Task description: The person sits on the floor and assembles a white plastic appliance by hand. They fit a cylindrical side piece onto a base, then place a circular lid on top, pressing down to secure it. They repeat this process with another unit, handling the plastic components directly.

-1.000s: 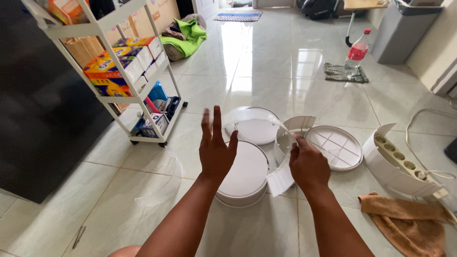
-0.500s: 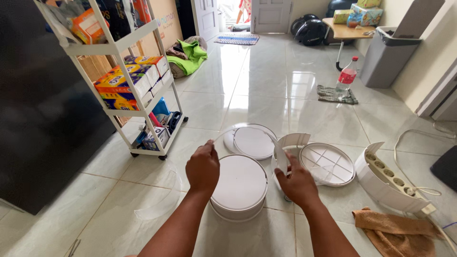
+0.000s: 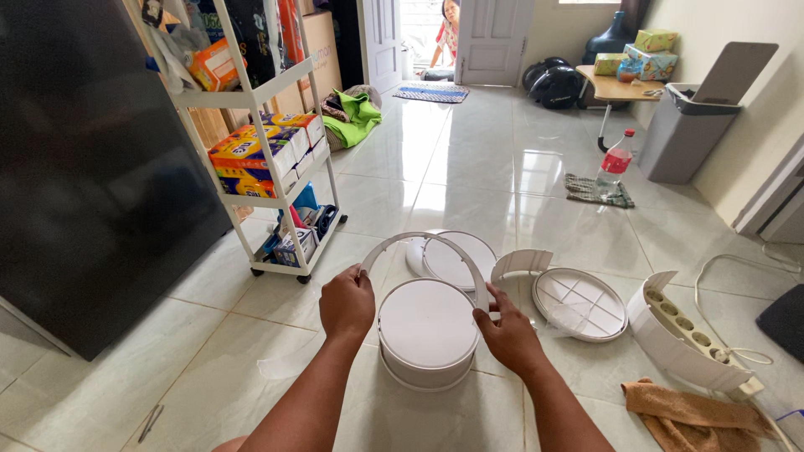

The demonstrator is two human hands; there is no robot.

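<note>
Head view, floor-level work area on pale glossy tiles.

Item 1: white round container (image 3: 427, 335), drum-shaped, flat top, resting on the floor at frame centre between both hands.

Item 2: curved white band (image 3: 423, 244), a thin arch rising over the container towards 12 o'clock. Left hand (image 3: 346, 303) has its fingers curled shut around the band's left end; right hand (image 3: 509, 335) pinches the right end, fingers closed on it. A grip at each end seemingly keeps the flexible strip bowed and level above the drum.

Item 3: white round lid (image 3: 452, 259), flat on the floor just beyond the container at 12 o'clock, partly behind the arch.

Item 4: round white grille (image 3: 579, 303) at 2 o'clock, a short curved white piece (image 3: 521, 262) standing beside it.

Item 5: white curved housing (image 3: 682, 335) with a row of holes at 3 o'clock (cable trailing off), crowding the right forearm's side.

Item 6: brown cloth (image 3: 678, 410) at 4 o'clock.

Item 7: white wheeled shelf rack (image 3: 276, 151) at 10 o'clock, stocked with boxes, near the left hand.
</note>
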